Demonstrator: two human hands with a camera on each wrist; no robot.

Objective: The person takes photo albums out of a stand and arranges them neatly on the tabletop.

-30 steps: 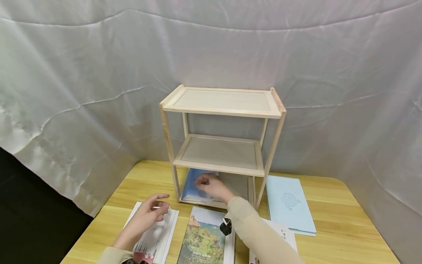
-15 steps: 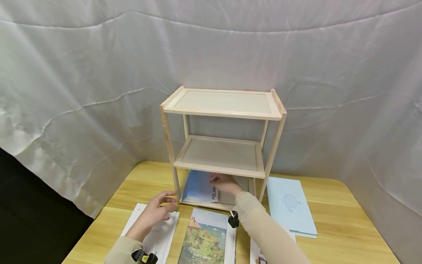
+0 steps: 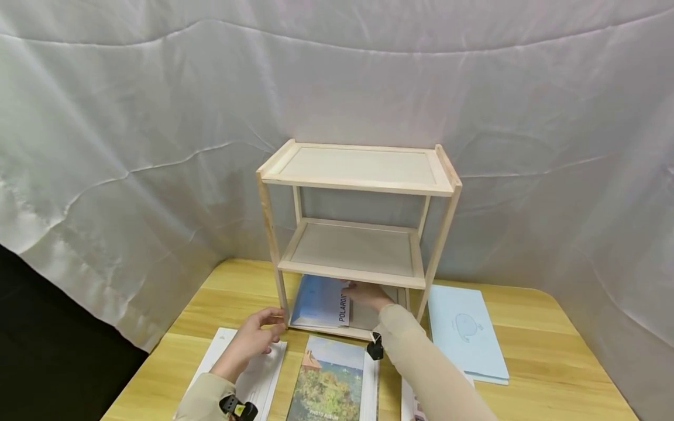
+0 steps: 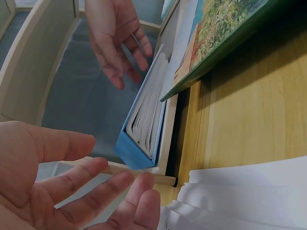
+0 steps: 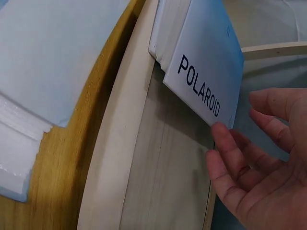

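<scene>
A blue photo album (image 3: 318,301) lies on the bottom tier of a small wooden shelf, at its left side. The word POLAROID runs along its white right edge in the right wrist view. My right hand (image 3: 368,294) reaches under the middle tier, and its loosely bent fingertips (image 5: 221,132) are at that edge of the album, gripping nothing. By the shelf's front left post hovers my left hand (image 3: 257,337), fingers relaxed and holding nothing; whether it touches the post, I cannot tell. Page edges of the blue album (image 4: 136,155) face the left wrist camera.
The three-tier shelf (image 3: 363,166) stands at the back of the wooden table (image 3: 558,351). In front lie a landscape-covered photo album (image 3: 329,380), a white book (image 3: 263,377) under my left hand and another white book (image 3: 408,403). A light blue album (image 3: 466,333) lies to the right.
My right hand has moved rightward over the blue album to its right edge, uncovering the lettering. My left hand has come closer to the front left post.
</scene>
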